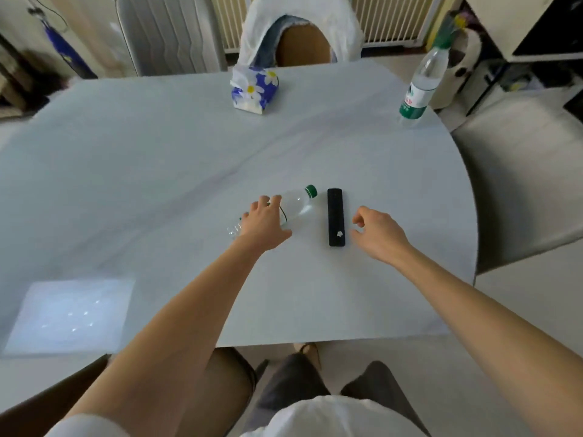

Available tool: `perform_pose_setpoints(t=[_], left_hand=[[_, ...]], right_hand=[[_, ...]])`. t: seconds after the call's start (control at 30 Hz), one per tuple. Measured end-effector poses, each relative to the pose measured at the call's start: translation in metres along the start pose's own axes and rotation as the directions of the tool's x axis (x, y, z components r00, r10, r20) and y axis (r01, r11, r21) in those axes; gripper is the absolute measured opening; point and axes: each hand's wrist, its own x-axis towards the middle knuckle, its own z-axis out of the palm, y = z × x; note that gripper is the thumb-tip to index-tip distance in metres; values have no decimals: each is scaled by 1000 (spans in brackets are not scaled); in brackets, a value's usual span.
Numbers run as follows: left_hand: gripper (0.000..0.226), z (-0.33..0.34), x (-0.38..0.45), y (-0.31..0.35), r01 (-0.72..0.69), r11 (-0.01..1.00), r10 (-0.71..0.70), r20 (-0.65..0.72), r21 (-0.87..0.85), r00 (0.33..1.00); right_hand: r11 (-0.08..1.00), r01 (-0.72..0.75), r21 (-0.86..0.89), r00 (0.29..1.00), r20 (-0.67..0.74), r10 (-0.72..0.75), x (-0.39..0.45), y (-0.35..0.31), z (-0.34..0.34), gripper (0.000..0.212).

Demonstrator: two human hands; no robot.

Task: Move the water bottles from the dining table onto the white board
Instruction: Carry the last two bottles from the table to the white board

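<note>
Head view: pale dining table [157, 171] fills the scene, with a white board [71, 315] at its near left corner. One water bottle [421, 89] stands upright at the far right edge. A second, lying bottle [296, 205] rests mid-table; the left hand [263, 222] curls its fingers over it. Just beside lies a black remote [335, 217]. The right hand [380, 234] hovers, fingers loosely curled, holding nothing.

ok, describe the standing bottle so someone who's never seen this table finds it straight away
Start at the pale table and go to its far right corner, right of the blue flowered tissue pack. The standing bottle is there, clear with a green label and cap. The other bottle lies on its side near the middle beside a black remote, under the left hand.
</note>
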Motion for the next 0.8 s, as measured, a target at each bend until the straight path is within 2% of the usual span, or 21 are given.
perform_pose_setpoints(t=[0.2, 0.33, 0.43, 0.53, 0.63, 0.8], left_hand=[[102, 25, 54, -13, 47, 992, -55, 66, 115, 996], [77, 31, 72, -19, 82, 992, -81, -14, 98, 997], [66, 22, 82, -11, 157, 988, -157, 22, -6, 987], [63, 9, 90, 15, 233, 957, -239, -13, -171, 971], [67, -6, 108, 57, 256, 913, -277, -20, -316, 961], [53, -20, 149, 141, 180, 781, -230, -7, -598, 973]], right_hand=[[1000, -13, 24, 998, 56, 12, 62, 1, 1, 25], [999, -11, 32, 995, 94, 8, 89, 16, 0, 25], [998, -18, 58, 995, 102, 12, 108, 28, -7, 24], [992, -13, 126, 997, 78, 3, 129, 39, -17, 20], [969, -28, 247, 999, -13, 32, 151, 54, -36, 19], [853, -108, 510, 951, -198, 238, 184, 97, -85, 28]])
